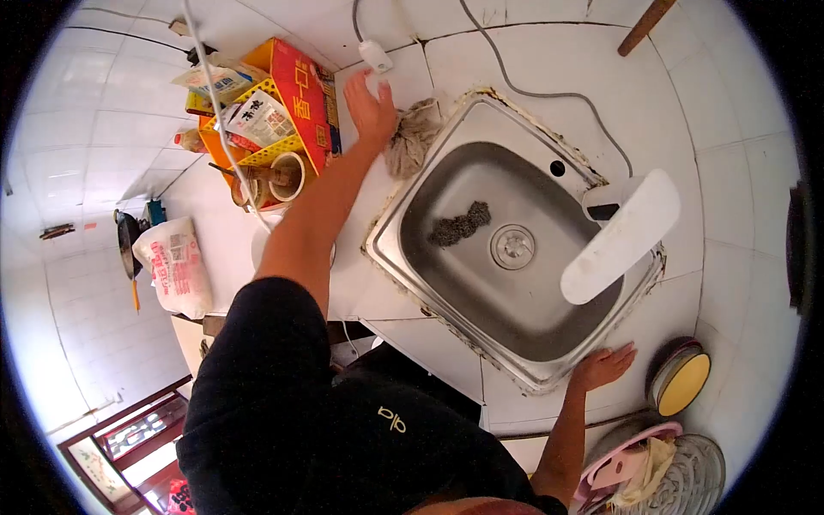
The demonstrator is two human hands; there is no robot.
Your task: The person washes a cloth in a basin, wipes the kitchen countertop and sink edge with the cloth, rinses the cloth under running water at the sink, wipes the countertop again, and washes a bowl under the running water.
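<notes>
Sink lies between the unclenched left hand, near a brown cloth, and the equally unclenched right hand.

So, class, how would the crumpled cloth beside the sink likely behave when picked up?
The crumpled cloth would probably droop, since it lies bunched in soft folds. It seems unlikely to roll, slumped as it is on the counter. It may be light for its bulk, being loosely gathered fabric, though dampness cannot be judged.

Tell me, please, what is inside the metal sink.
Dark scouring wool lies in the metal sink, beside the drain strainer. What the white faucet covers there cannot be seen.
</notes>
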